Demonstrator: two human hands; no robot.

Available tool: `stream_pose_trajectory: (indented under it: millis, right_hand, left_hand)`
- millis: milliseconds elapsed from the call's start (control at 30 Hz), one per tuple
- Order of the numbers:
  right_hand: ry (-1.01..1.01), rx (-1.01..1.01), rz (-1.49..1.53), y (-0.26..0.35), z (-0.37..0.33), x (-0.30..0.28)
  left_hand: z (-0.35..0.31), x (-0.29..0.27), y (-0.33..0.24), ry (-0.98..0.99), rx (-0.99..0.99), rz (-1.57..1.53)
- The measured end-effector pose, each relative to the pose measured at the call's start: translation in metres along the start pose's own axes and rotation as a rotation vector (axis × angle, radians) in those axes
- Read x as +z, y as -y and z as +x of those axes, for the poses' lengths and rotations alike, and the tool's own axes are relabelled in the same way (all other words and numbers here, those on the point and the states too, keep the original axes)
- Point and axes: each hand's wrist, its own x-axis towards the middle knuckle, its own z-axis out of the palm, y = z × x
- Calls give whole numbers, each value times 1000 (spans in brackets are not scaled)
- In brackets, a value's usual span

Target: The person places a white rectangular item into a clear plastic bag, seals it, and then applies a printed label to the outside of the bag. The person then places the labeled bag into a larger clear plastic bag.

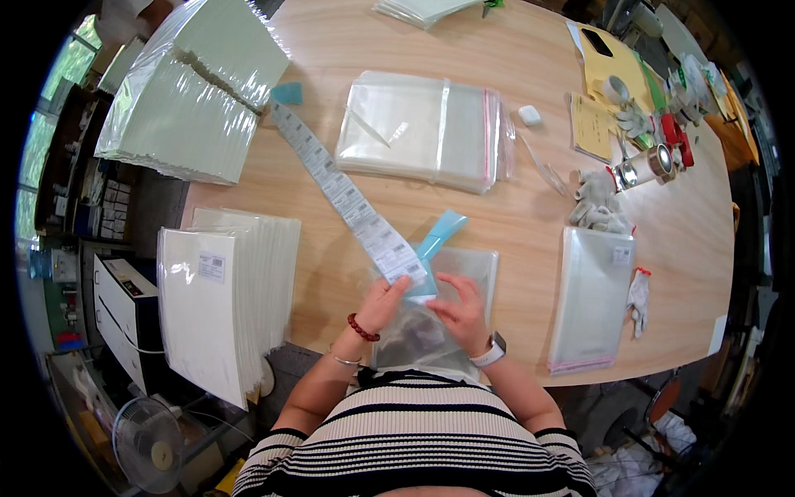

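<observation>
A long strip of printed white labels (339,192) on light-blue backing runs from the far left of the table down to my hands. My left hand (381,306) grips the strip near its close end, thumb on top. A bare length of blue backing (441,233) curls up just beyond my fingers. My right hand (465,316) pinches the edge of the end label, its fingers bent. Under both hands lies a clear plastic bag (480,269), flat at the table's near edge and partly covered by my hands.
Clear bags (406,124) lie stacked beyond my hands, with another bag stack (592,298) at right. White wrapped packs stand at left, in a tall stack (182,108) and a nearer one (199,306). Gloves (600,203), a metal flask (642,168) and tape (614,89) sit at right.
</observation>
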Motion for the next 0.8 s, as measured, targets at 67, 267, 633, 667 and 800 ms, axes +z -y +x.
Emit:
stream_pose_trajectory:
  millis: [67, 267, 633, 667, 800]
  right_hand:
    - [76, -102, 70, 10, -15, -8]
    - [-98, 655, 281, -52, -39, -28]
    - [0, 584, -2, -91, -22, -16]
    - [41, 547, -92, -90, -21, -14]
    - [-115, 377, -617, -60, 4, -14]
  left_hand:
    - [4, -14, 5, -123, -41, -84]
    - [5, -58, -26, -435, 210, -72]
    - [5, -60, -19, -476, 267, 55]
    - [5, -60, -17, -469, 271, 56]
    - [3, -65, -15, -437, 282, 85]
